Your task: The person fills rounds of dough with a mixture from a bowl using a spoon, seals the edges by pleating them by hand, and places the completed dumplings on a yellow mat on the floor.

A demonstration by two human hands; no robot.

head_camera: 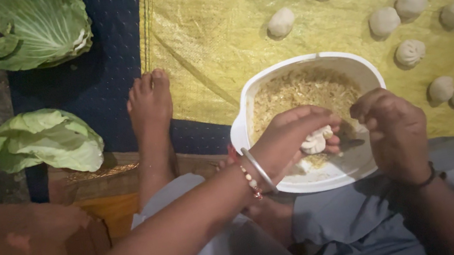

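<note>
left hand [293, 138] fingers curled, clamped on a white dumpling [316, 141] over the white bowl [247, 102] of filling; right hand [391, 134] fingers bunched together just beside it.

dumplings [384, 21], perhaps, on yellow sheet [211, 32]

Two green cabbages [38, 30] [48, 142] lay left of the yellow sheet [211, 32], on and beside a dark blue mat [105, 62]. Finished white dumplings [412, 3] sat across that sheet's right part.

Dim, warm light from above; corners dark, edges softly blurred.
</note>
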